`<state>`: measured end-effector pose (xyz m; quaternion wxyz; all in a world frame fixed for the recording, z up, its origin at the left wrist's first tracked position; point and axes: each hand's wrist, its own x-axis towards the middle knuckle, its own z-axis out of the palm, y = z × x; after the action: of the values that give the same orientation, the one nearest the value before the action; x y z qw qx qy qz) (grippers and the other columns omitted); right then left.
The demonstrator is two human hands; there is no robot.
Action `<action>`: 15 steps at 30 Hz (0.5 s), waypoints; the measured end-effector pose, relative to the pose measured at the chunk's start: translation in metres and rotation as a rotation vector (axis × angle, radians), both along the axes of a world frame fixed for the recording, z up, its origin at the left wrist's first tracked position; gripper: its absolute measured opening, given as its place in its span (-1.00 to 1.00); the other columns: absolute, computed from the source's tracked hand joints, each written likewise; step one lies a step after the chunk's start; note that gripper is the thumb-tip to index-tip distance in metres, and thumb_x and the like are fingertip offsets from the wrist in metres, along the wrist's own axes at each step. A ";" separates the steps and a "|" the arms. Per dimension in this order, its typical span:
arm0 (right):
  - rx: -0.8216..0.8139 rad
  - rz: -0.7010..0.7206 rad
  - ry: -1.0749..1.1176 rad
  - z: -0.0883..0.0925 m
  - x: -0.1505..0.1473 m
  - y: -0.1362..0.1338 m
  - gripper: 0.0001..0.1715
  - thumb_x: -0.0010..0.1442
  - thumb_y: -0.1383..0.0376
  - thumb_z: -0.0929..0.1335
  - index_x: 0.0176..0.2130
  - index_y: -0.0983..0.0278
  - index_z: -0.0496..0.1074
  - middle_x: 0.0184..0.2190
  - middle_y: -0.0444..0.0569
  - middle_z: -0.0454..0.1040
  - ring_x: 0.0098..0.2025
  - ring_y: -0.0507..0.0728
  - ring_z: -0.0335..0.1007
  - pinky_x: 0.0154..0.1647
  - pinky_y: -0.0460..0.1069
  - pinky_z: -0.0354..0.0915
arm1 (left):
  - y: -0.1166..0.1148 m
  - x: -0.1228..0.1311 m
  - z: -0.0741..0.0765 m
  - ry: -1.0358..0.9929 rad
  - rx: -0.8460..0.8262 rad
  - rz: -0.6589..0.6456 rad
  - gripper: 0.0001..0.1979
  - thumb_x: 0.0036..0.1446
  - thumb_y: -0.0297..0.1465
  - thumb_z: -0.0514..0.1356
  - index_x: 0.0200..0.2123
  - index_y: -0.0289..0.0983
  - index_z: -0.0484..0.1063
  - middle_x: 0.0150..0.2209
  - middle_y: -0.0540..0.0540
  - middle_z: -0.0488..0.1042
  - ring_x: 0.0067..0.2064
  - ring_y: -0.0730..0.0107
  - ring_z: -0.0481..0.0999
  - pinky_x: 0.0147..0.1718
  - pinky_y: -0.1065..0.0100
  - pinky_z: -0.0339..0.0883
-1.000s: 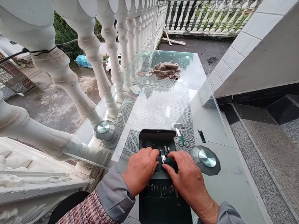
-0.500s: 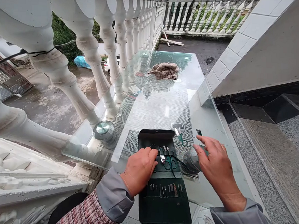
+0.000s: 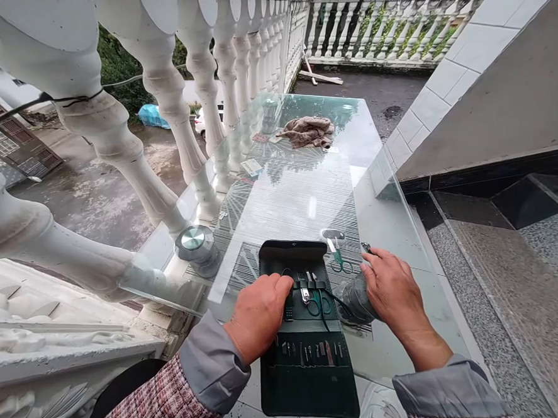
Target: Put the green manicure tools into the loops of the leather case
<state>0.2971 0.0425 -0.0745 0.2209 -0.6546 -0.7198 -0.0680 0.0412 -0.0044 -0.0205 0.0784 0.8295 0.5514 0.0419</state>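
Note:
An open dark green manicure case (image 3: 313,387) lies on the glass table (image 3: 303,191) just in front of me, with small metal tools in its straps. My left hand (image 3: 258,315) rests on the case's left side and presses it down with curled fingers. My right hand (image 3: 392,288) lies on the glass to the right of the case. Its fingers are closed down over a small dark nail clipper (image 3: 366,246), and only the clipper's tip shows. Green-handled scissors (image 3: 337,260) lie loose on the glass between the case and my right hand.
Round metal table fittings sit at the near left (image 3: 194,238) and beside my right hand (image 3: 355,300). A crumpled brown cloth (image 3: 307,132) lies at the far end. A white balustrade (image 3: 172,101) runs along the left, and a tiled wall (image 3: 437,92) rises on the right.
My right hand left the case, swung right, and came down on the nail clipper, which shifted slightly left. The left hand stayed on the case.

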 end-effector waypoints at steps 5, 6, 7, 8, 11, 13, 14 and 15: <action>0.034 0.000 0.010 0.004 -0.001 -0.001 -0.65 0.23 0.25 0.17 -0.20 0.33 0.46 -0.13 0.17 0.43 -0.08 0.26 0.27 -0.06 0.16 0.25 | 0.000 0.001 -0.001 -0.007 0.006 -0.003 -0.85 0.26 -0.48 0.00 -0.18 -0.19 0.33 -0.30 0.00 0.45 -0.28 0.34 0.42 -0.36 0.38 0.30; 0.037 -0.002 0.006 0.004 -0.001 -0.001 -0.66 0.22 0.25 0.18 -0.21 0.33 0.46 -0.15 0.16 0.43 -0.10 0.25 0.27 -0.08 0.15 0.25 | 0.000 0.001 -0.001 -0.007 0.006 -0.002 -0.85 0.26 -0.48 0.00 -0.18 -0.19 0.33 -0.30 0.00 0.45 -0.28 0.34 0.42 -0.36 0.38 0.30; 0.038 -0.006 0.004 0.005 -0.001 -0.002 -0.68 0.21 0.26 0.19 -0.22 0.32 0.46 -0.16 0.15 0.43 -0.13 0.25 0.27 -0.10 0.14 0.26 | 0.000 0.001 -0.001 -0.007 0.004 -0.002 -0.85 0.26 -0.48 0.00 -0.18 -0.19 0.33 -0.30 0.00 0.45 -0.28 0.34 0.42 -0.36 0.38 0.30; 0.036 -0.008 0.002 0.005 -0.001 -0.002 -0.71 0.20 0.27 0.20 -0.24 0.32 0.45 -0.19 0.14 0.43 -0.15 0.24 0.27 -0.12 0.13 0.26 | 0.000 0.001 -0.001 -0.007 0.002 -0.002 -0.84 0.26 -0.48 -0.01 -0.18 -0.19 0.32 -0.30 0.00 0.45 -0.28 0.34 0.42 -0.35 0.37 0.30; 0.043 -0.002 0.013 0.009 -0.004 -0.003 -0.81 0.18 0.29 0.24 -0.30 0.28 0.43 -0.29 0.09 0.44 -0.21 0.22 0.26 -0.18 0.11 0.25 | -0.001 0.000 0.000 -0.012 -0.006 -0.007 -0.84 0.26 -0.48 -0.01 -0.17 -0.20 0.32 -0.29 -0.01 0.45 -0.26 0.33 0.42 -0.33 0.37 0.31; 0.102 0.027 0.043 0.014 -0.009 -0.005 -0.85 0.17 0.30 0.26 -0.31 0.27 0.41 -0.31 0.06 0.43 -0.22 0.21 0.26 -0.18 0.11 0.25 | -0.001 0.000 0.000 -0.014 -0.015 -0.004 -0.83 0.27 -0.49 -0.02 -0.16 -0.20 0.32 -0.29 -0.01 0.45 -0.26 0.34 0.42 -0.32 0.37 0.31; 0.150 0.061 0.067 0.017 -0.014 -0.007 -0.87 0.18 0.30 0.27 -0.30 0.27 0.41 -0.31 0.05 0.43 -0.21 0.20 0.27 -0.17 0.11 0.26 | -0.001 0.000 0.000 -0.017 -0.019 0.003 -0.83 0.27 -0.49 -0.03 -0.16 -0.20 0.31 -0.28 -0.01 0.45 -0.25 0.34 0.42 -0.32 0.38 0.31; 0.200 0.112 0.094 0.021 -0.020 -0.010 -0.87 0.18 0.31 0.28 -0.28 0.27 0.41 -0.30 0.05 0.43 -0.20 0.20 0.27 -0.15 0.11 0.26 | 0.000 0.000 0.000 -0.024 -0.021 0.015 -0.82 0.27 -0.49 -0.04 -0.15 -0.20 0.31 -0.27 -0.02 0.45 -0.25 0.34 0.43 -0.31 0.38 0.31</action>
<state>0.2773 0.0323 -0.0533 0.3221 -0.5906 -0.7336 -0.0961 0.0409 -0.0048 -0.0201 0.0936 0.8240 0.5569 0.0467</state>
